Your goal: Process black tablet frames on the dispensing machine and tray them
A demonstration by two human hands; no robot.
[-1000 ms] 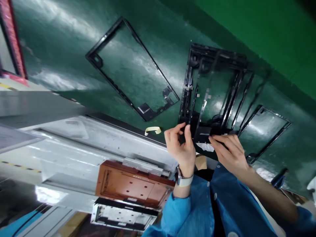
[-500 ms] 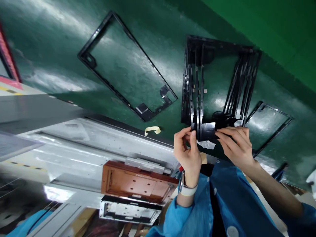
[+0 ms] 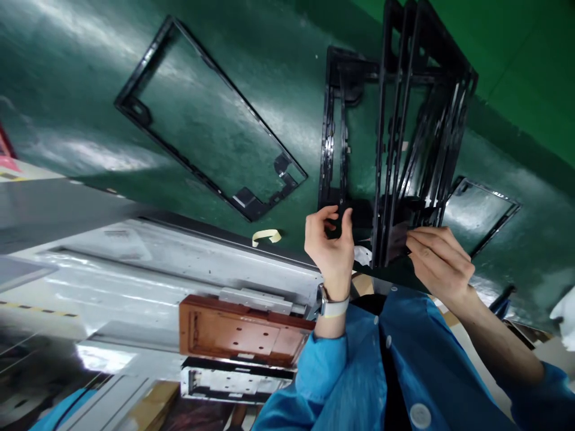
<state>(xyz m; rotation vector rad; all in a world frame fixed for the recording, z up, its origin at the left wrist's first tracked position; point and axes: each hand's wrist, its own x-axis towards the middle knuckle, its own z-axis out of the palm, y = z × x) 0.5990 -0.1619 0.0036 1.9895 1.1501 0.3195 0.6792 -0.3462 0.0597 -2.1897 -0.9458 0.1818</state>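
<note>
Several thin black rectangular frames (image 3: 395, 143) stand tilted up on the green table, bunched together. My right hand (image 3: 442, 260) pinches the dark near end of these frames between thumb and fingers. My left hand (image 3: 330, 239), with a watch on its wrist, is curled with a gap between thumb and fingertips, and nothing shows in it. Just beyond its fingertips stand other black frames (image 3: 332, 137) of the same kind, on the left side of the group. Whether the left fingertips touch them I cannot tell. A piece of white paper or film (image 3: 363, 256) lies between my hands.
A single black frame (image 3: 211, 173) lies flat on the green table (image 3: 251, 72) at left, another (image 3: 489, 206) at right. A curled yellowish strip (image 3: 267, 235) sits near the table edge. Below are a grey metal ledge (image 3: 179, 257) and a reddish-brown tray (image 3: 247, 332).
The frames by my right hand have swung right and tipped up, apart from those at left. My left hand has let go of the frames' near end and opened its fingers.
</note>
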